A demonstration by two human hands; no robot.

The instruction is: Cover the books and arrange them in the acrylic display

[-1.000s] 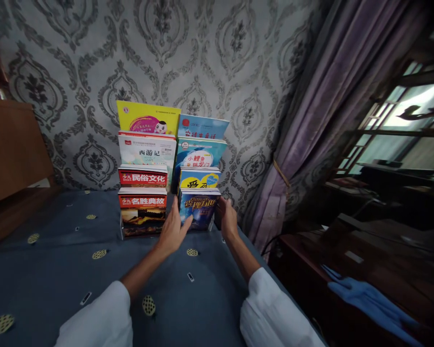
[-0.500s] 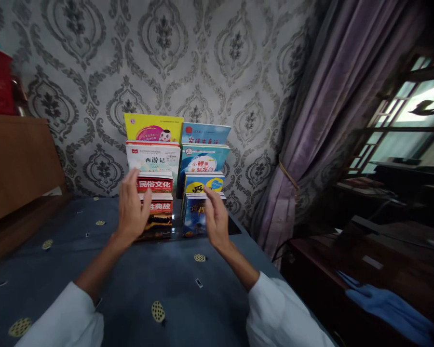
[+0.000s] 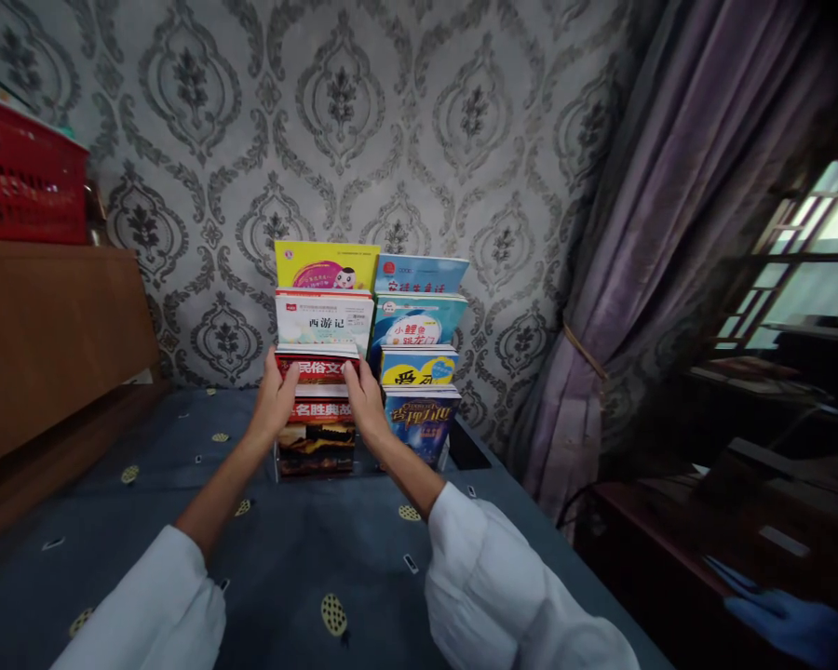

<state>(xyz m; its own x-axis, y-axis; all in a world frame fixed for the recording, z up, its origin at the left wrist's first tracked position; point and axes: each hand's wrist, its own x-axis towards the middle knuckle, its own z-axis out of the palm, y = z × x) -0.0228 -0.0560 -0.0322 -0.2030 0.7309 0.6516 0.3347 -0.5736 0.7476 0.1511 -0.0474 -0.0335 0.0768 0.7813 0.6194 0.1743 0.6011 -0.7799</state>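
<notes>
A tiered rack of children's books (image 3: 419,368) stands against the patterned wall in two columns. My left hand (image 3: 275,402) grips the left edge of a red-covered book (image 3: 317,369) in the left column, second tier from the front. My right hand (image 3: 364,402) holds the same book's right edge. Both hands have their fingers closed round the book's sides. Just below it sits another red-titled book (image 3: 317,437) in the front tier. A white book (image 3: 325,321) and a yellow one (image 3: 325,266) rise behind. The right column shows blue-covered books (image 3: 419,423).
The rack rests on a dark blue spotted bed cover (image 3: 182,521). A wooden headboard (image 3: 48,335) with a red basket (image 3: 24,177) on it stands at the left. A purple curtain (image 3: 642,233), a window and a dark wooden table (image 3: 705,521) are at the right.
Both hands left the front blue book in the right column, lifted, and moved left. They have closed on the two sides of the red book in the left column.
</notes>
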